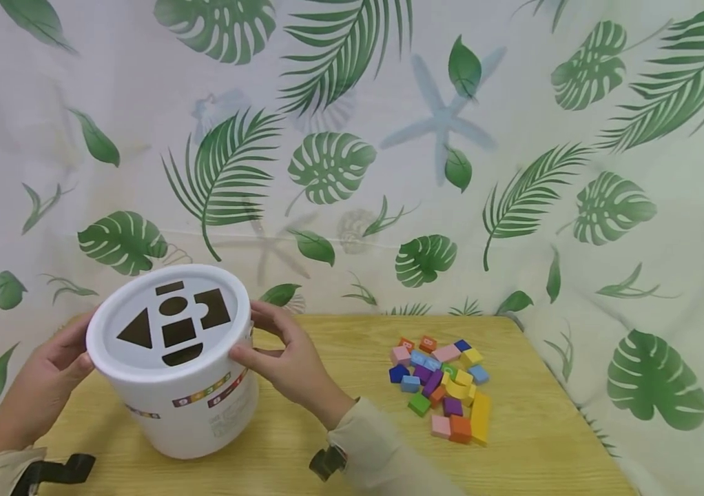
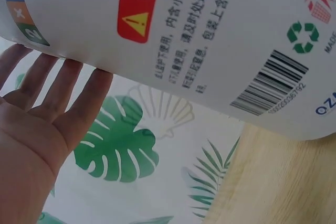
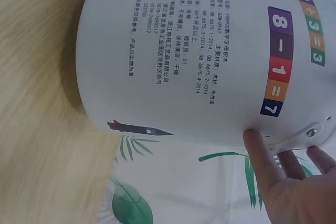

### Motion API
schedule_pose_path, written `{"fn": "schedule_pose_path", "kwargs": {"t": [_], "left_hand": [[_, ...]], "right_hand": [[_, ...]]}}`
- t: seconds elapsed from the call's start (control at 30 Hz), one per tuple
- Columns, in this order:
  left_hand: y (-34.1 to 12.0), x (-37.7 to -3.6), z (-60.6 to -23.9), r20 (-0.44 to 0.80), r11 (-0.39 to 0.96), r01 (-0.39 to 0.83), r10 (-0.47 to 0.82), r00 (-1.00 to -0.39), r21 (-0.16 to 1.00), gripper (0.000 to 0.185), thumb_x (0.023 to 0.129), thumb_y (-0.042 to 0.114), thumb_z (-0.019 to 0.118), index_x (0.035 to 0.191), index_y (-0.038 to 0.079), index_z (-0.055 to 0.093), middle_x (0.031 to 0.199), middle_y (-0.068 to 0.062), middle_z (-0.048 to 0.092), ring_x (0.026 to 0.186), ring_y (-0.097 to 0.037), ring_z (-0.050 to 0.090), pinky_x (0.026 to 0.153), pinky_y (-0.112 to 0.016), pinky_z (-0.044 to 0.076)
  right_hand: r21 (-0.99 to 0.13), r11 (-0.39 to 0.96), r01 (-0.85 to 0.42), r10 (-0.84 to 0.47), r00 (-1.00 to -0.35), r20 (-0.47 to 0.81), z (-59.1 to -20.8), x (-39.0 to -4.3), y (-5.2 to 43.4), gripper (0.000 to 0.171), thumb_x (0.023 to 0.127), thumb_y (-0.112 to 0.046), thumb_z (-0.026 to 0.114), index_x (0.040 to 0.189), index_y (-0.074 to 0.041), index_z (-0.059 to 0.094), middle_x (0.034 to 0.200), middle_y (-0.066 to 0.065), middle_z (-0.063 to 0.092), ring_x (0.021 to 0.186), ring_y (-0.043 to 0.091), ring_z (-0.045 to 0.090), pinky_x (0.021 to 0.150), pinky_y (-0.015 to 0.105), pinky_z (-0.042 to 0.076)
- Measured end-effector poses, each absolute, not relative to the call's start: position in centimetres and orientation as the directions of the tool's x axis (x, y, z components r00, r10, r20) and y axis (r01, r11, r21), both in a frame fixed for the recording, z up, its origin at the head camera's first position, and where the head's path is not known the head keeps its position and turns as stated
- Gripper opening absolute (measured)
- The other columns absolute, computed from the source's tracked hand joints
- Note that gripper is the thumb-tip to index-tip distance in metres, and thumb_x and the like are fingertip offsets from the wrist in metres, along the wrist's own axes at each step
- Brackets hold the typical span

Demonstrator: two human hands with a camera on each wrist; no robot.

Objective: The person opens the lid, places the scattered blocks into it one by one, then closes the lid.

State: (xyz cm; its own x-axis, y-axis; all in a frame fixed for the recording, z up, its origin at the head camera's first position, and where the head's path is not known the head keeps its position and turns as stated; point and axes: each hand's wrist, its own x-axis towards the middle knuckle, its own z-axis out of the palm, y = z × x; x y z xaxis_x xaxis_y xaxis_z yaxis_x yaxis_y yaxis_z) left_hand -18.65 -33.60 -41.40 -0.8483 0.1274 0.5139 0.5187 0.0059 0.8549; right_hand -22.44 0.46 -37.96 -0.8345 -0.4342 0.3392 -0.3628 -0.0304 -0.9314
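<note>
A white bucket [image 1: 197, 406] with a shape-sorter lid [image 1: 160, 372] is at the left of the wooden table [image 1: 544, 427], its lid tipped towards me. My left hand [image 1: 76, 344] lies against its left side, fingers [image 2: 63, 93] straight on the wall of the bucket [image 2: 210, 35]. My right hand [image 1: 259, 337] grips the lid rim on the right, fingers over the edge. Its thumb [image 3: 260, 161] presses the printed wall of the bucket [image 3: 184, 51]. A pile of coloured wooden blocks [image 1: 445, 389] lies to the right of that hand.
A leaf-print cloth [image 1: 389, 172] hangs behind the table and down its right side. Bare wood [image 1: 339, 344] shows between the bucket and the blocks. The table's right edge runs just past the pile.
</note>
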Motion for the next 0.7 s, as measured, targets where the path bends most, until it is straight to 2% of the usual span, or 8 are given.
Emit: {"fn": "schedule_pose_path", "kwargs": {"t": [0.13, 0.33, 0.7], "left_hand": [[-34.1, -18.7, -41.7, 0.488, 0.066, 0.498, 0.124, -0.864, 0.865, 0.058, 0.106, 0.009, 0.057, 0.16, 0.005, 0.036, 0.15, 0.01, 0.053, 0.133, 0.001, 0.049, 0.098, -0.01, 0.041], [-35.5, -18.9, -42.6, 0.451, 0.145, 0.462, 0.106, -0.886, 0.875, 0.059, 0.107, 0.012, 0.056, 0.162, 0.01, 0.034, 0.153, 0.014, 0.049, 0.132, 0.004, 0.048, 0.095, -0.01, 0.044], [-36.0, -18.9, -43.5, 0.399, 0.082, 0.408, 0.102, -0.911, 0.909, 0.057, 0.108, 0.024, 0.054, 0.162, 0.016, 0.035, 0.149, 0.017, 0.052, 0.127, 0.003, 0.053, 0.091, -0.012, 0.047]], "right_hand": [[-0.922, 0.017, -0.387, -0.419, -0.84, 0.345, -38.2, -22.3, -0.2, 0.059, 0.093, -0.025, 0.08, 0.146, -0.03, 0.055, 0.143, -0.012, 0.056, 0.134, 0.012, 0.052, 0.105, 0.036, 0.049], [-0.919, 0.046, -0.391, -0.412, -0.846, 0.339, -38.7, -22.1, -1.5, 0.059, 0.093, -0.029, 0.08, 0.146, -0.032, 0.055, 0.143, -0.014, 0.055, 0.133, 0.01, 0.052, 0.109, 0.04, 0.044], [-0.942, 0.075, -0.326, -0.393, -0.879, 0.272, -39.0, -21.6, -2.2, 0.058, 0.092, -0.03, 0.08, 0.144, -0.033, 0.056, 0.139, -0.012, 0.058, 0.13, 0.011, 0.053, 0.107, 0.041, 0.044]]}}
